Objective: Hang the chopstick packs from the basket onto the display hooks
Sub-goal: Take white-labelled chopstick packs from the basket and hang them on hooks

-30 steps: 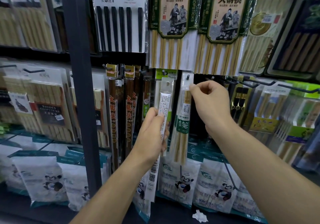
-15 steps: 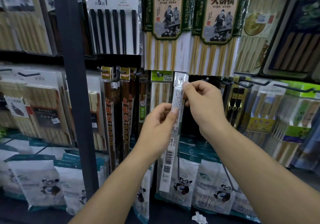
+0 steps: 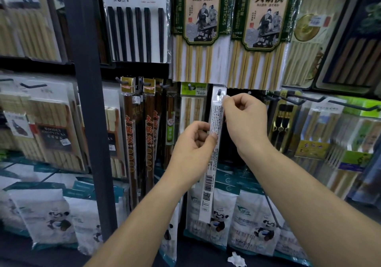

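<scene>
In the head view, the narrow chopstick pack hung almost upright, its long axis vertical with a small lean, the top end with the hole at a dark display hook and the lower end pointing down. The right hand pinched the top edge just beside the hook, its fingers closed on it. The left hand held the pack's middle between thumb and curled fingers. The pack showed its printed back (small text, a barcode, a QR code). Above the fingers, two packs read "CHOPSTICKS".
</scene>
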The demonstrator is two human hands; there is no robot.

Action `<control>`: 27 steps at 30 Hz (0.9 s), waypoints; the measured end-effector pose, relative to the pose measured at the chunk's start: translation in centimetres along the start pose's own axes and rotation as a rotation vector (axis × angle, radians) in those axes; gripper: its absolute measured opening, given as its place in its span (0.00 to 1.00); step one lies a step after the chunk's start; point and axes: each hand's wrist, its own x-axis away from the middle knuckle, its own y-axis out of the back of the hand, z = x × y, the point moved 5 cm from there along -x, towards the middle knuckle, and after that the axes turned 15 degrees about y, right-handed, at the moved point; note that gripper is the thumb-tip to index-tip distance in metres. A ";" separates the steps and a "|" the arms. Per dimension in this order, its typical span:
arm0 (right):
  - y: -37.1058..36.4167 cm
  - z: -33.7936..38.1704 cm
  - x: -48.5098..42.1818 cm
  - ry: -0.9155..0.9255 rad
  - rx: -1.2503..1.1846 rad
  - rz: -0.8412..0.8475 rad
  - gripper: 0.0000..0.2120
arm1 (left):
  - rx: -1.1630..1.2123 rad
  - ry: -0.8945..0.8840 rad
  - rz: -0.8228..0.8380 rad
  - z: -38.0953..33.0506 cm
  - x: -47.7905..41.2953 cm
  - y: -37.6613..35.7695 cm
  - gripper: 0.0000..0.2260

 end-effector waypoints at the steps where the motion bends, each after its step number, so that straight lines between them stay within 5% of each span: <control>1: 0.1 -0.1 0.1 0.014 0.010 0.007 0.14 | -0.038 -0.001 -0.011 0.1 0.1 0.1 0.05; 5: 0.7 -0.9 0.9 0.048 0.040 0.039 0.11 | -0.308 -0.077 -0.144 0.1 0.3 1.1 0.01; 9: 1.0 -2.6 2.6 0.055 0.074 0.095 0.05 | -0.244 0.012 -0.132 0.4 -0.3 1.1 0.15; 15: -1.6 -5.2 5.0 -0.015 -0.013 0.342 0.30 | -0.001 0.160 0.101 -0.3 -2.5 -1.7 0.26; 27: -4.2 -7.7 3.9 -0.030 -0.158 0.389 0.32 | 0.110 0.103 0.163 0.4 -5.4 -3.3 0.21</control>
